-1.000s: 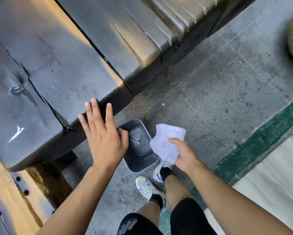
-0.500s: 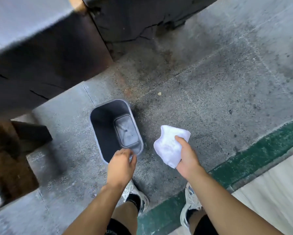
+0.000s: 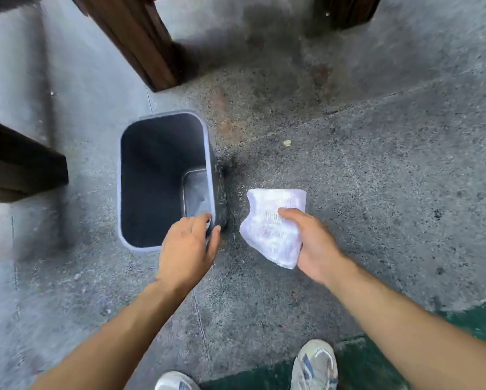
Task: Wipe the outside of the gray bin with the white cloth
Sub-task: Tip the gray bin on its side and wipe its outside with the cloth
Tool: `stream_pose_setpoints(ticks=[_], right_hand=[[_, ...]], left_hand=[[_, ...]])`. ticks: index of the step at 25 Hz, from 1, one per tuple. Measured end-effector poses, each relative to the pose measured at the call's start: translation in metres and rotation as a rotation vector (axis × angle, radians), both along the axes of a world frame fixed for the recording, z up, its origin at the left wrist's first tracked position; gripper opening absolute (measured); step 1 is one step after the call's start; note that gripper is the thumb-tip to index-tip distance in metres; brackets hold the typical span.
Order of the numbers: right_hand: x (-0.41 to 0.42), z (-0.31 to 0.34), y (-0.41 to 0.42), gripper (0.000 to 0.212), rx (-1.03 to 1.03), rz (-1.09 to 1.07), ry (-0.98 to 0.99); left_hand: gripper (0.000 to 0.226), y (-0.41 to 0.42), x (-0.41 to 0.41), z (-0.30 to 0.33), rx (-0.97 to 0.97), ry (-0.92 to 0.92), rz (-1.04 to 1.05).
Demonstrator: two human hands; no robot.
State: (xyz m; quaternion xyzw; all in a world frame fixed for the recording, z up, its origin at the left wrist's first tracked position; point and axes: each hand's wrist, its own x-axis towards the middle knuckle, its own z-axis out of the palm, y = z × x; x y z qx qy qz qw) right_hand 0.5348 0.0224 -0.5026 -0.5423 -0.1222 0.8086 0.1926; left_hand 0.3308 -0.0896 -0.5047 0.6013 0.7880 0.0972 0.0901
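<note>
Left hand (image 3: 186, 244) fingers curl over gray bin (image 3: 163, 181) near rim; right hand (image 3: 310, 243) pinches white cloth (image 3: 272, 220) (just beside bin).

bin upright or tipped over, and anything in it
Upright and empty. The bin stands on the concrete floor with its open top facing the camera, bare bottom visible inside. The left hand grips its near rim.

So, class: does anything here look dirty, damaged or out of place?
Yes: dark grime on the gray bin's outer right wall and the floor beside it. The white cloth hasn't touched it.
</note>
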Motion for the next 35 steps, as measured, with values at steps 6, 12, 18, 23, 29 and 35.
stream_pose_setpoints(ticks=[6, 12, 18, 23, 29, 35], right_hand=[[-0.025, -0.071, 0.026, 0.046, 0.143, 0.030, 0.188], [-0.072, -0.129, 0.029, 0.043, 0.340, 0.028, 0.245], [-0.085, -0.108, 0.015, 0.014, 0.630, -0.031, 0.157], [-0.103, -0.062, 0.015, 0.015, 0.977, 0.040, 0.048], [-0.140, -0.026, 0.004, 0.026, 1.238, 0.081, -0.070], [-0.185, -0.029, -0.038, 0.041, 1.537, 0.449, -0.154]], left_hand=[[0.031, -0.001, -0.028, -0.040, 0.268, 0.074, -0.190], [0.033, 0.006, -0.051, -0.042, 0.306, 0.129, -0.236], [0.030, 0.006, -0.068, 0.002, 0.368, 0.002, -0.057], [0.018, 0.000, -0.105, 0.032, 0.424, -0.207, 0.074], [0.017, -0.012, -0.133, 0.034, 0.432, -0.459, 0.175], [0.019, -0.012, -0.133, 0.018, 0.413, -0.665, 0.202]])
